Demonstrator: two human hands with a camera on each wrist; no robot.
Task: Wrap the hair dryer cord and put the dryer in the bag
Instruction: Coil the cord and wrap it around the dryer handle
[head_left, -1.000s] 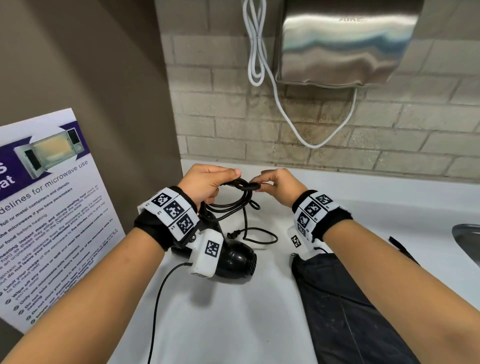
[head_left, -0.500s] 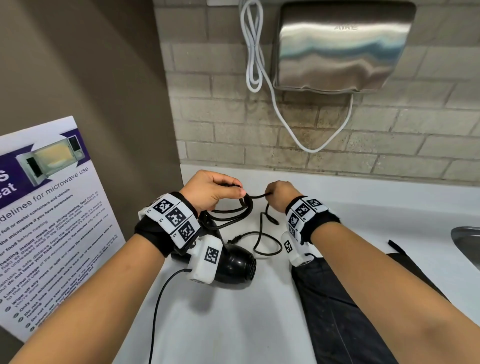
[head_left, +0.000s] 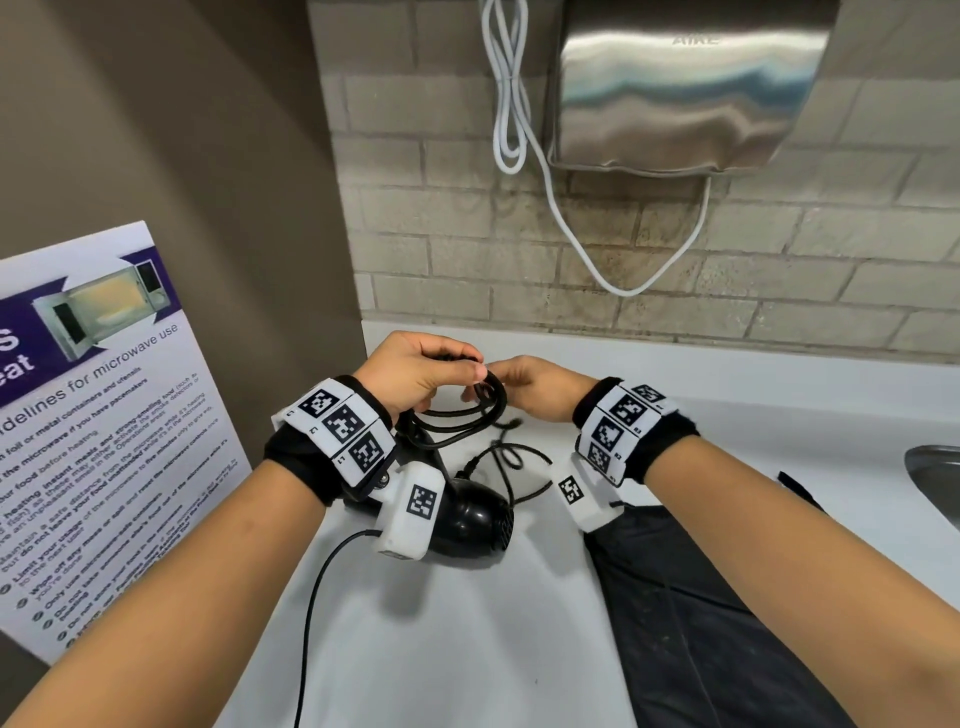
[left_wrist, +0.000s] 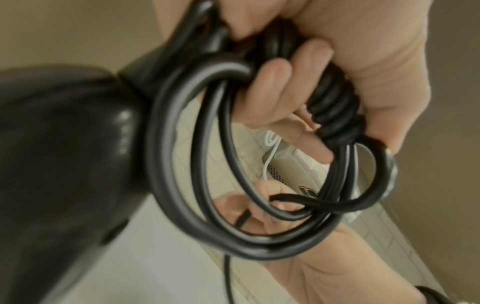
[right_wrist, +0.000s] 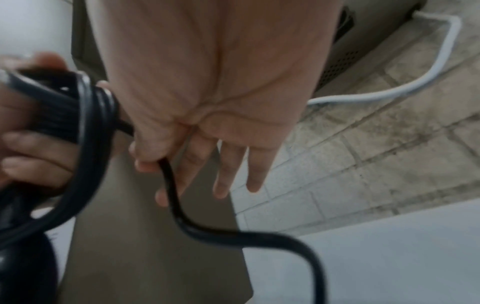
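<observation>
A black hair dryer (head_left: 467, 519) hangs just above the white counter (head_left: 457, 649), below my left wrist. My left hand (head_left: 415, 371) grips the dryer's handle together with several loops of its black cord (head_left: 483, 405), as the left wrist view shows with the loops (left_wrist: 207, 185) bunched in my fingers. My right hand (head_left: 524, 387) is close beside it and pinches the loose cord (right_wrist: 168, 181) between thumb and forefinger, other fingers straight. The rest of the cord (head_left: 514, 462) trails on the counter. A black bag (head_left: 701, 623) lies flat at right.
A steel hand dryer (head_left: 685, 88) with a white cable (head_left: 519, 130) hangs on the brick wall behind. A microwave poster (head_left: 93, 431) leans at left. A sink rim (head_left: 935, 478) shows at the far right. A thin black wire (head_left: 322, 597) runs from my left wrist camera.
My right hand has come back up beside the left hand, bringing the cord over the coil. The loose cord on the counter is shorter.
</observation>
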